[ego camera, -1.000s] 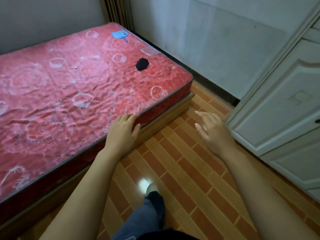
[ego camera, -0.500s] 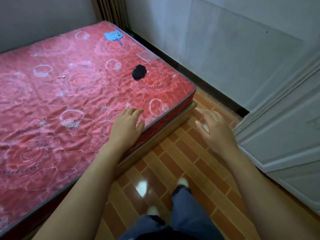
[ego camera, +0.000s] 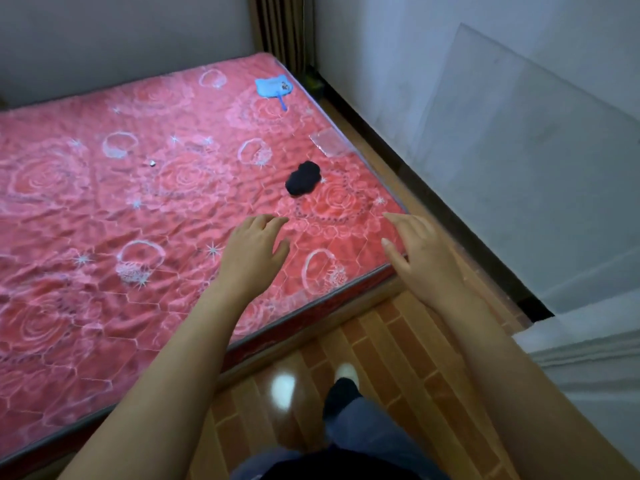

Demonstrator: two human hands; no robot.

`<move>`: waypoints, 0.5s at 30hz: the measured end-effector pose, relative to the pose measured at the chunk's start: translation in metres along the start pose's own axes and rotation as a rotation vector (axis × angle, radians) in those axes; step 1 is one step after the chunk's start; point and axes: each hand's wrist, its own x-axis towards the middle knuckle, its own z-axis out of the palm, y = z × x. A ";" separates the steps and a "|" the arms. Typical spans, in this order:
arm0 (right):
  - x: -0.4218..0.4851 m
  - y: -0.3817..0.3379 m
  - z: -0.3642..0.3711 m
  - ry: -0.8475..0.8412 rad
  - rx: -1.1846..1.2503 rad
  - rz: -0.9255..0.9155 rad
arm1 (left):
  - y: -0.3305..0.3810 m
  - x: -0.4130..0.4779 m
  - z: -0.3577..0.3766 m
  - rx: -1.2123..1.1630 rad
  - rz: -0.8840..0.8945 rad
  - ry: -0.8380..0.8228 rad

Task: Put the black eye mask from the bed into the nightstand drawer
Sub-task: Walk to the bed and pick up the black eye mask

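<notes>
Bed with a red, rose-patterned quilted cover fills the left and centre of the view, seen from above by a person standing at its foot corner. Left hand hovers palm down over the cover, fingers loosely spread and holding nothing, stretched toward a small dark shape just beyond them. That shape is the black eye mask, lying crumpled on the cover near the bed's right edge, apart from both hands. Further back sits a blue paddle-shaped fan, and a clear plastic piece lies at the edge. Right hand hangs over the bed's corner, fingers open and empty, probably held out for balance while leaning in. The reach looks barely begun, with the left hand nearer the mask. No nightstand or drawer is in view.
</notes>
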 end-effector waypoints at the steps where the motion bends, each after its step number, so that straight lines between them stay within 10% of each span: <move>1: 0.016 0.009 -0.005 -0.017 -0.007 -0.023 | 0.006 0.013 0.001 0.001 -0.015 0.010; 15: 0.138 0.057 -0.006 -0.134 0.036 -0.219 | 0.016 0.097 0.007 0.073 -0.190 0.036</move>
